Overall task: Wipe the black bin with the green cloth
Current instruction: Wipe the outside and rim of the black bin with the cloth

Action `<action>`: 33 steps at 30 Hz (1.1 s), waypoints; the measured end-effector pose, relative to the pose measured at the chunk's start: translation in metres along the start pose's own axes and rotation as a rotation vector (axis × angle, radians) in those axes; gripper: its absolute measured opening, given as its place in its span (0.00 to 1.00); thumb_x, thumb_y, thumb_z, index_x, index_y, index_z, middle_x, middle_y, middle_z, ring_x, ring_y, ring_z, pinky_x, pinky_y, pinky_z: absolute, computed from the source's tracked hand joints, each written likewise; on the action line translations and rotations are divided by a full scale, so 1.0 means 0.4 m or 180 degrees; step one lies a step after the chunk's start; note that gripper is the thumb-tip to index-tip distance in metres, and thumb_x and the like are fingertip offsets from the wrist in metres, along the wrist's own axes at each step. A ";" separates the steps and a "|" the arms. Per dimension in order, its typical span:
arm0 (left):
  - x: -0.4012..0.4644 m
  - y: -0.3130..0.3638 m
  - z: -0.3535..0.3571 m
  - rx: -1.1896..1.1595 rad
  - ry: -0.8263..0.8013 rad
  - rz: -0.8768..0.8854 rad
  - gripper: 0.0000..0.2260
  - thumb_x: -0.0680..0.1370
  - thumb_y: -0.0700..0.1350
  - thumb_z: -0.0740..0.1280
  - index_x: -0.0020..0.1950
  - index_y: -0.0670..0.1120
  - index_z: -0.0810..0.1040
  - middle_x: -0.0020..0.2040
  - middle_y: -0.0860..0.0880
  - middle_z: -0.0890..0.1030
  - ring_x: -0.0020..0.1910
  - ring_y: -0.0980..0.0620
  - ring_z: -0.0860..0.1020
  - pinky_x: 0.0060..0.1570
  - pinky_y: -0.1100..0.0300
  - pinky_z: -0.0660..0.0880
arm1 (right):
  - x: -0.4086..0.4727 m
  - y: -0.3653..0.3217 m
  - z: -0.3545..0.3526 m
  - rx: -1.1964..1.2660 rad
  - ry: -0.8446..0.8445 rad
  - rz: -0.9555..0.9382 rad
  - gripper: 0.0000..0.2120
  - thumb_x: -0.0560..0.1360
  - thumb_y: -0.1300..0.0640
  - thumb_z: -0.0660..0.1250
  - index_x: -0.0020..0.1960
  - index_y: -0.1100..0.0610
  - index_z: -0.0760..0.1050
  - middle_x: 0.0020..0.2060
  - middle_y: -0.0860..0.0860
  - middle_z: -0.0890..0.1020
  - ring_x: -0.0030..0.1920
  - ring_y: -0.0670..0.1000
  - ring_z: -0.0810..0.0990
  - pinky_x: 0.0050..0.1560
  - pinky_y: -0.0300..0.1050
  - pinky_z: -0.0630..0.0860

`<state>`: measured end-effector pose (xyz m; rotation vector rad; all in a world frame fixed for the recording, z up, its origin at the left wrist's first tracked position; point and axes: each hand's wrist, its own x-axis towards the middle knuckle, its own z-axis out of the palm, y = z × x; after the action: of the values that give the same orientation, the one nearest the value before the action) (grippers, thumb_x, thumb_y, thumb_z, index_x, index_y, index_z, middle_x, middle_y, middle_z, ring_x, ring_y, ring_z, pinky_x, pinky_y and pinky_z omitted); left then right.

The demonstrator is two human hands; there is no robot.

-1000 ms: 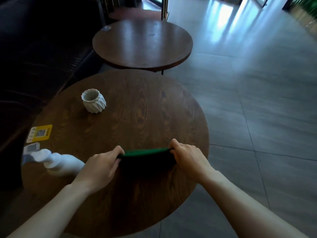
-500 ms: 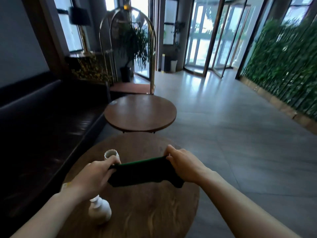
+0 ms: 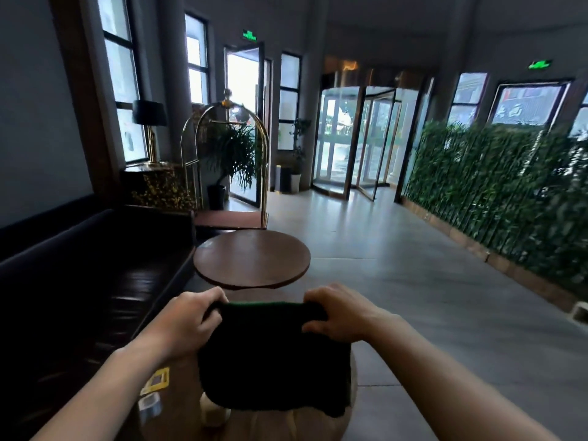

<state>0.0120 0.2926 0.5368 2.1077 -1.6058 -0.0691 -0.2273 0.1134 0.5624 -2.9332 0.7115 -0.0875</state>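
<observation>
The green cloth (image 3: 273, 354) hangs in the air in front of me, dark and spread flat, its top edge stretched between my hands. My left hand (image 3: 187, 323) grips its upper left corner. My right hand (image 3: 337, 313) grips its upper right corner. Far down the hall a dark bin (image 3: 284, 179) stands on the floor by the wall, next to a white pot; it is small and dim from here.
Under the cloth is a round wooden table (image 3: 178, 418) with a white spray bottle (image 3: 213, 412) and a yellow sticker (image 3: 157, 380). A second round table (image 3: 251, 259) stands ahead, a black sofa (image 3: 79, 281) on the left, a luggage cart (image 3: 229, 173) behind, and a plant hedge (image 3: 509, 192) on the right.
Both hands lifted the cloth off the near table and opened it so that it hangs down. My view tilted up from the tabletop to the hall.
</observation>
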 end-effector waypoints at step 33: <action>-0.462 0.347 0.273 0.1008 -0.0382 -0.0298 0.11 0.78 0.45 0.67 0.57 0.59 0.76 0.59 0.61 0.80 0.63 0.58 0.78 0.61 0.61 0.74 | -0.518 0.088 0.267 -0.0171 0.0310 -0.0609 0.08 0.80 0.64 0.62 0.57 0.56 0.69 0.53 0.54 0.78 0.55 0.61 0.79 0.46 0.52 0.70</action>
<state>-0.2047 0.3982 0.4512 2.4612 -1.6767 0.0307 -0.4181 0.1888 0.4461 -3.0590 0.4493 -0.2338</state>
